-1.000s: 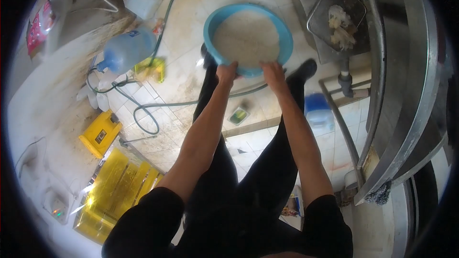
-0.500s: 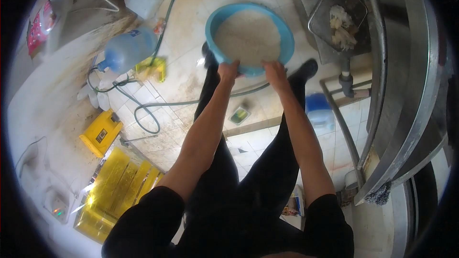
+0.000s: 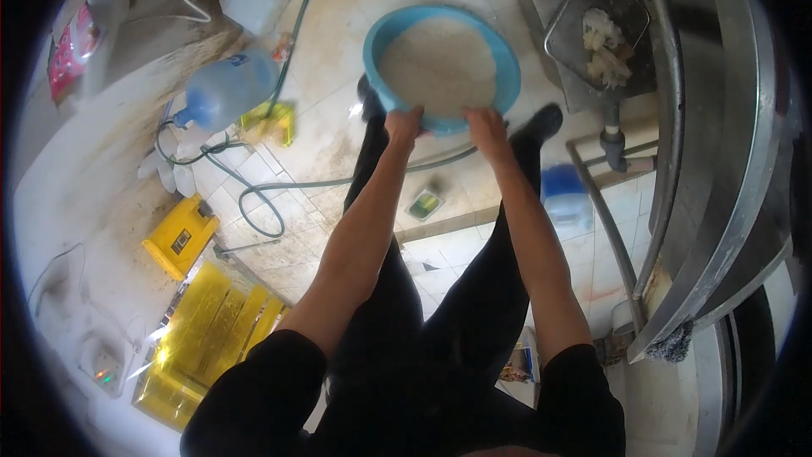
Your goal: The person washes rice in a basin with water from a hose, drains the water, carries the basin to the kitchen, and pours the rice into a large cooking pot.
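Note:
Between my feet is a round blue basin (image 3: 507, 76) with pale, cloudy contents (image 3: 440, 63) that look like grain in water; I cannot tell exactly what they are. My left hand (image 3: 403, 125) grips the near rim on its left side, thumb over the edge. A short way to the right, my right hand (image 3: 485, 127) holds the same rim, its thumb also on top. The fingers of both hands are hidden beneath the rim.
A green hose (image 3: 338, 179) crosses the floor behind the basin's near side. To the left lie a large blue water bottle (image 3: 228, 89) and a yellow container (image 3: 180, 237). A metal drain tray (image 3: 643, 25) with pale scraps and metal pipes (image 3: 672, 118) stand at right.
The pale contents of the basin look slightly shifted on their surface. My hands and the basin stay in nearly the same place.

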Demonstrator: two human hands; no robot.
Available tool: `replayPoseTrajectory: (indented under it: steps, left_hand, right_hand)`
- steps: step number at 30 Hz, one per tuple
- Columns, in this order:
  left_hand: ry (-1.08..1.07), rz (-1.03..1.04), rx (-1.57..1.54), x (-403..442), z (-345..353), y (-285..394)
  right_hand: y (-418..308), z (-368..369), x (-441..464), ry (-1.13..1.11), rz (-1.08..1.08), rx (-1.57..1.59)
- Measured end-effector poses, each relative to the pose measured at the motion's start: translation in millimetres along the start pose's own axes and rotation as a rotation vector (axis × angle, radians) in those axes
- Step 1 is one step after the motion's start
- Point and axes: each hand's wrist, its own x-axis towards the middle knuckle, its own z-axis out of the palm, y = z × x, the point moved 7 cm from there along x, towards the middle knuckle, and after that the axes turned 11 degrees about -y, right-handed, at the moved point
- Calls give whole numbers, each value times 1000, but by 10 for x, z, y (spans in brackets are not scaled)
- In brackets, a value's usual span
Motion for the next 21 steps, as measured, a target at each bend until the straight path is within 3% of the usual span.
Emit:
replayPoseTrajectory:
  steps: [6,9,21]
  left_hand:
    - [-2,-3,12,12,1,-18]
    - [-1,-7,38,45,0,-45]
    - [10,11,6,-48,5,23]
  right_hand:
    - [-13,-13,1,14,-8,18]
    - [-22,-32,-19,149,-27,-79]
    - [-25,-13,7,-1,-4,-29]
